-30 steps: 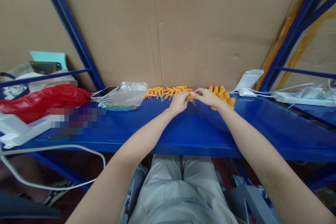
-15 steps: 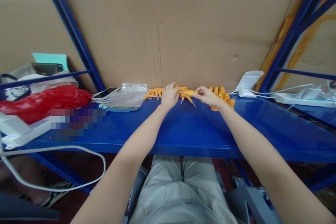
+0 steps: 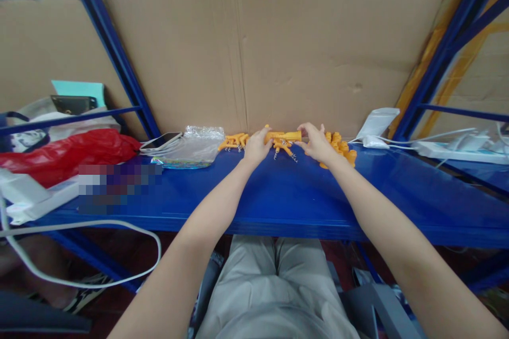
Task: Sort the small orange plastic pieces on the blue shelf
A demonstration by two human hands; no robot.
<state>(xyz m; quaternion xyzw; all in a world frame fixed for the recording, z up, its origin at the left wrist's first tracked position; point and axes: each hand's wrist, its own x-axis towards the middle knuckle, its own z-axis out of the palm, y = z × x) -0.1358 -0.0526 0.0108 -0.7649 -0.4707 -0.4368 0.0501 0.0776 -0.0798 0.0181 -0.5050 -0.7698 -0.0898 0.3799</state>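
My left hand (image 3: 256,144) is closed around the left part of an orange plastic corkscrew (image 3: 288,136), which lies level and points right. My right hand (image 3: 318,143) is at the corkscrew's right end, thumb and fingers apart around it; whether they touch it I cannot tell. Below and beside the left hand lie orange corkscrew handles (image 3: 283,147) with bare metal spirals. More such handles (image 3: 234,141) form a pile left of that hand. Behind the right hand stand several short orange cylinders (image 3: 342,147), partly hidden by the wrist.
Everything lies on a blue metal shelf (image 3: 278,196) against a cardboard panel (image 3: 318,53). To the left are a clear plastic bag (image 3: 194,148), a phone (image 3: 163,140) and a red bag (image 3: 75,153). A white pouch (image 3: 376,124) stands at right, near a blue upright (image 3: 437,53).
My right hand has opened its fingers from a pinch at the corkscrew's end and shifted slightly right. More of the orange body shows between the hands. My left hand has stayed almost in place.
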